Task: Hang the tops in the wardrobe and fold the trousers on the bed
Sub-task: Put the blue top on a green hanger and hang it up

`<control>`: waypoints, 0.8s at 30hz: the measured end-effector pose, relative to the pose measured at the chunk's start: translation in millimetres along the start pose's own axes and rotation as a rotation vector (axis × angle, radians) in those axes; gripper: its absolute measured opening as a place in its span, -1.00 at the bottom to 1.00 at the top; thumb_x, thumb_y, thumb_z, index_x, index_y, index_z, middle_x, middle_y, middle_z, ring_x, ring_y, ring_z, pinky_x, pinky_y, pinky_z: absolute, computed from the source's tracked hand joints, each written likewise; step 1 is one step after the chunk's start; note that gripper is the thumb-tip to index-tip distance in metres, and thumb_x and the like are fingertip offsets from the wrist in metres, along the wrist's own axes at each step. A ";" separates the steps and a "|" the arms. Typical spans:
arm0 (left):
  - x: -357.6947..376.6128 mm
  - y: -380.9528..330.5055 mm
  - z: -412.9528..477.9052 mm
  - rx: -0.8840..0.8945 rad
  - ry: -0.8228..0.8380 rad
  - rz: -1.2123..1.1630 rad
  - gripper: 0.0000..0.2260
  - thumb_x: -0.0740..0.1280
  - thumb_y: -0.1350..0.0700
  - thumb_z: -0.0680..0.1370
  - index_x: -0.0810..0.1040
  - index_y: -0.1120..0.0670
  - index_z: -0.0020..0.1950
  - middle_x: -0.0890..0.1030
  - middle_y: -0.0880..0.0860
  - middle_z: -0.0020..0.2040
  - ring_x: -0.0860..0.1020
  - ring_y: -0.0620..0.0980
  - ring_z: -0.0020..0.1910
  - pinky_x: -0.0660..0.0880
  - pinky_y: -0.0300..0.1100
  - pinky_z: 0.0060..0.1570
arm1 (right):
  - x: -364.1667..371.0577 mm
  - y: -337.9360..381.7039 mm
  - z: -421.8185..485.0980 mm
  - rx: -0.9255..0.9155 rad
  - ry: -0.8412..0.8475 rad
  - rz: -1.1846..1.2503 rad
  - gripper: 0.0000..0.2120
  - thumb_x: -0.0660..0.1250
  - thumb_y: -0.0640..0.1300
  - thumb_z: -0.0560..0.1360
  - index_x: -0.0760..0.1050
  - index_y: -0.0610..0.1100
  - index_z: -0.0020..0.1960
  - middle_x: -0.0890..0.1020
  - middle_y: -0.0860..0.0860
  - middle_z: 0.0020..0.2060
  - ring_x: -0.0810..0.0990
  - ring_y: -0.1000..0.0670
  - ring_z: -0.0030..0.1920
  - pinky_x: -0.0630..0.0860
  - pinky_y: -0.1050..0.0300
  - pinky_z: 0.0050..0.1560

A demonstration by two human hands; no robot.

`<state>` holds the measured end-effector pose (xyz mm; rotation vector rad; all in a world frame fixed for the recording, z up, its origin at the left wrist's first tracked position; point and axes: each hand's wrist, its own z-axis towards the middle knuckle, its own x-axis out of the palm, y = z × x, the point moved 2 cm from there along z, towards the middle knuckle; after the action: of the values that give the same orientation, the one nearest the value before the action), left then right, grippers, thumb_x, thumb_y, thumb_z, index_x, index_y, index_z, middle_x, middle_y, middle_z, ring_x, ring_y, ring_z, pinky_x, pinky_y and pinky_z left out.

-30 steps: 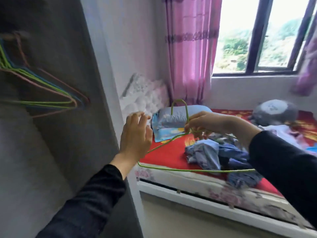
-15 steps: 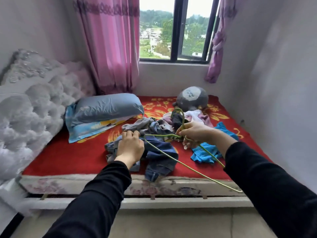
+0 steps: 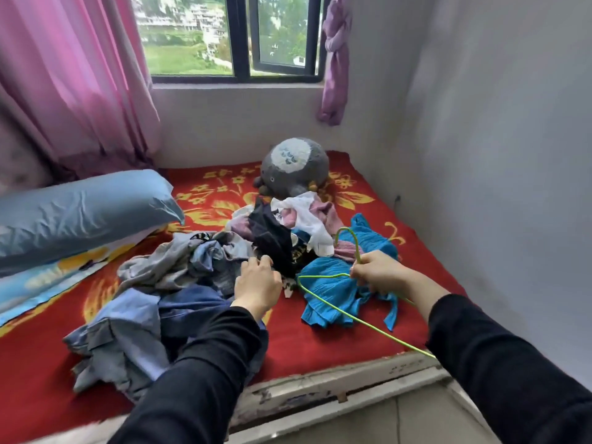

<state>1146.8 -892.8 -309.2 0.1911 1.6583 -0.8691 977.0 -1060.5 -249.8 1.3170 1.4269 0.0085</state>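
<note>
While the right hand [image 3: 378, 274] grips the green hanger [image 3: 323, 276] over the turquoise top [image 3: 326, 299] on the bed [image 3: 320, 350], the left hand [image 3: 256, 283] reaches with curled fingers to the black top [image 3: 272, 241] at its 1 o'clock, though I cannot tell if it pinches it, and the blue trousers [image 3: 134, 322] lie at its 8 o'clock.

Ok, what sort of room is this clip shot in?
A small home bedroom, most likely: a bed with a red floral cover, a blue pillow and a plush toy on it, and pink curtains by the window.
</note>
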 end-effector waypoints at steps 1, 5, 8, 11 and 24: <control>11.7 -4.1 20.8 -0.014 0.027 -0.001 -0.75 0.13 0.10 0.57 0.40 0.15 0.21 0.42 0.19 0.26 0.32 0.20 0.28 0.34 0.05 0.20 | -3.3 -9.8 18.3 0.024 -0.010 0.010 -0.85 0.25 -0.20 0.52 0.48 -0.14 -0.23 0.53 -0.05 -0.40 0.42 0.05 -0.51 0.29 0.30 -0.58; 59.3 -28.5 86.5 -0.067 0.125 -0.054 -0.71 0.13 0.11 0.57 0.41 0.16 0.25 0.44 0.23 0.24 0.36 0.22 0.26 0.33 0.02 0.23 | -24.4 -49.0 81.8 0.099 -0.074 0.095 -0.80 0.27 -0.23 0.52 0.49 -0.11 -0.28 0.52 -0.03 -0.45 0.44 0.11 -0.54 0.38 0.30 -0.49; 98.8 -48.9 119.5 -0.065 0.203 -0.074 -0.70 0.14 0.12 0.56 0.42 0.15 0.27 0.45 0.20 0.23 0.37 0.19 0.27 0.35 0.02 0.23 | -39.8 -79.2 121.5 0.140 -0.116 0.122 -0.84 0.31 -0.20 0.51 0.52 -0.09 -0.25 0.54 -0.01 -0.45 0.48 0.04 -0.44 0.43 0.18 -0.33; 142.9 -67.6 149.2 -0.070 0.282 -0.069 -0.68 0.14 0.12 0.57 0.40 0.15 0.30 0.44 0.19 0.24 0.37 0.19 0.28 0.32 -0.01 0.24 | -56.7 -113.2 165.0 0.169 -0.168 0.121 -0.91 0.33 -0.16 0.50 0.58 -0.09 -0.17 0.58 0.01 -0.36 0.55 -0.01 -0.29 0.44 0.14 -0.20; 322.4 -155.9 267.0 -0.218 0.464 -0.136 -0.66 0.16 0.11 0.59 0.38 0.16 0.35 0.41 0.17 0.30 0.32 0.15 0.31 0.27 -0.05 0.25 | -103.9 -268.7 367.7 0.386 -0.393 0.135 -0.72 0.22 -0.07 0.57 0.62 -0.23 -0.12 0.64 -0.20 -0.21 0.58 -0.26 -0.02 0.38 0.02 -0.08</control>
<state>1173.3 -1275.0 -539.0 0.1358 2.2069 -0.7732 1021.5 -1462.5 -483.4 1.6216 1.0317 -0.4322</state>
